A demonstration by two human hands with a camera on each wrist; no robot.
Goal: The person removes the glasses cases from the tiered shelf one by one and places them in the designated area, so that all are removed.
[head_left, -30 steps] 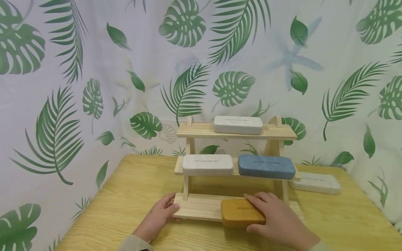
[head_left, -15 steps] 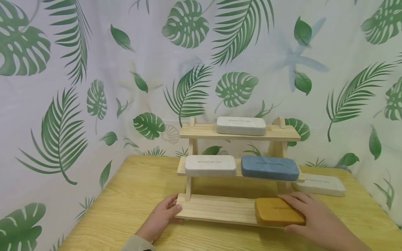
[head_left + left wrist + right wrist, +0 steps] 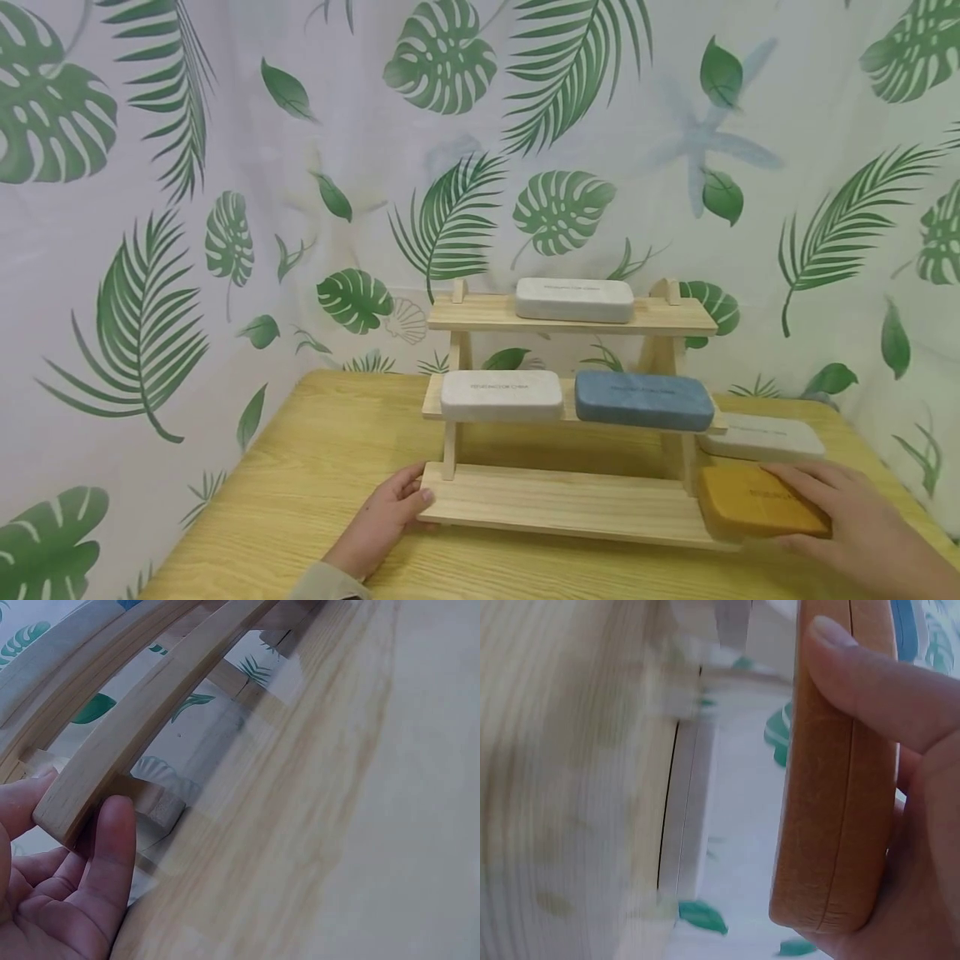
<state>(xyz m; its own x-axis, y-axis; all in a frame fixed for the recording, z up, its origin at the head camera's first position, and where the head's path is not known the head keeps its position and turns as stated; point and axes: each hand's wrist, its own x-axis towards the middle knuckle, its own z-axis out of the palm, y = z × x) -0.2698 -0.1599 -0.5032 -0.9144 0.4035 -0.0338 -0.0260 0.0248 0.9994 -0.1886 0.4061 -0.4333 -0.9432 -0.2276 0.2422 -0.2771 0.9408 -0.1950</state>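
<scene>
My right hand grips the right end of a mustard-yellow glasses case at the right end of the lowest shelf. In the right wrist view, the case shows a seam along its side, with the thumb across it and the table some way off. My left hand pinches the left end of the lowest shelf of a three-tier wooden display stand. The left wrist view shows thumb and fingers around that board end. The lowest shelf holds nothing else.
A white case sits on the top shelf. On the middle shelf lie a white case and a blue case. Another white case rests on the wooden table behind the right hand. A leaf-print curtain hangs behind.
My right hand has carried the yellow glasses case rightward along the lowest shelf to beyond its right end. The left hand keeps its hold on the stand.
</scene>
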